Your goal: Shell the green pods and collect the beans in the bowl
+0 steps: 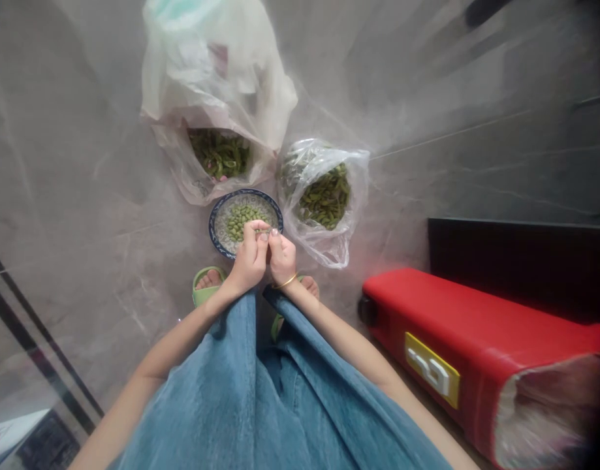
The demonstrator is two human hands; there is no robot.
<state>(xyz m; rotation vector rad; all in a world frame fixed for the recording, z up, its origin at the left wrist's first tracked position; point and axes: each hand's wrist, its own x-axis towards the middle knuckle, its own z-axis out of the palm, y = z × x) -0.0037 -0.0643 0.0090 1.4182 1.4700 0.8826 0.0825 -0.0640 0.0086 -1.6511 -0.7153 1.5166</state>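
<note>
My left hand and my right hand meet at the fingertips above the near right rim of a blue-patterned plate. Both are closed in a pinch on a small thing, mostly hidden by the fingers, that looks like a green bean pod. Shelled green beans lie heaped in the plate. Behind it, a large whitish plastic bag stands with its mouth toward me and green pods or empty shells inside. A clear plastic bag to the right holds bean pods.
A red case with a yellow label lies at the right, beside a black panel. My feet in green slippers flank my hands on the grey marbled floor. A box is at the lower left.
</note>
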